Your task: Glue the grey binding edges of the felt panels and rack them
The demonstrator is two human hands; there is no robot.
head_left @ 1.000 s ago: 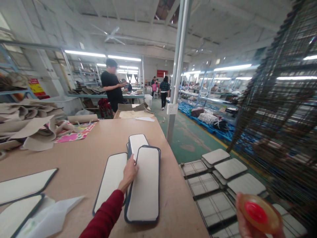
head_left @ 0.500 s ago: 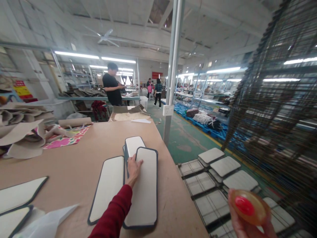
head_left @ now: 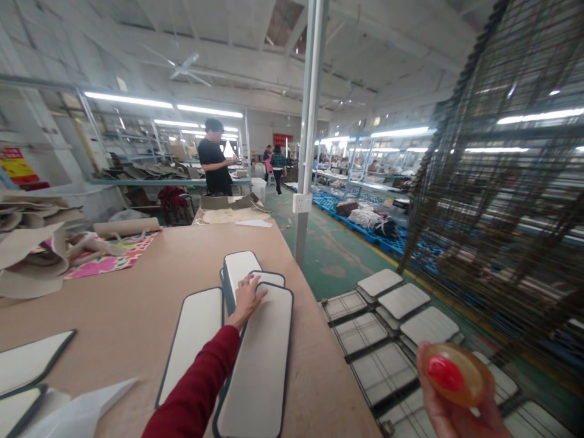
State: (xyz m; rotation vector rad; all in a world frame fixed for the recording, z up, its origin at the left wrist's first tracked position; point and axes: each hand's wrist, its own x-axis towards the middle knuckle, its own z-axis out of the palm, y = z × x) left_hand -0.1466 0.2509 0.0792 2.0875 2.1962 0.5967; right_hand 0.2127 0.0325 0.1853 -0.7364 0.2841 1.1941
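Observation:
My left hand [head_left: 247,300], in a red sleeve, lies over a pile of long white pads with dark bound edges. Its fingers are spread, and the thumb is by the upper edge of the front pad [head_left: 260,365]. Beyond the fingertips is a stack of similar pads [head_left: 240,266]. Another white pad [head_left: 194,334] lies flat to the left of the pile. At the lower right, my right hand [head_left: 440,404] is wrapped round an amber, see-through rounded object [head_left: 472,377] with a red centre. What this object is I cannot make out.
A brown table [head_left: 137,310] carries more pads [head_left: 31,356], a translucent sheet [head_left: 91,407] and fabric scraps [head_left: 36,255]. Right of it are wire racks [head_left: 360,353] with pale pads and a tall stack of wire racks [head_left: 506,201]. A post [head_left: 303,201] and a person [head_left: 216,161] stand beyond.
The front pad has slid toward me, uncovering the edge of another pad under it. My left fingers have spread apart. My view has shifted slightly; the right hand still holds the amber object.

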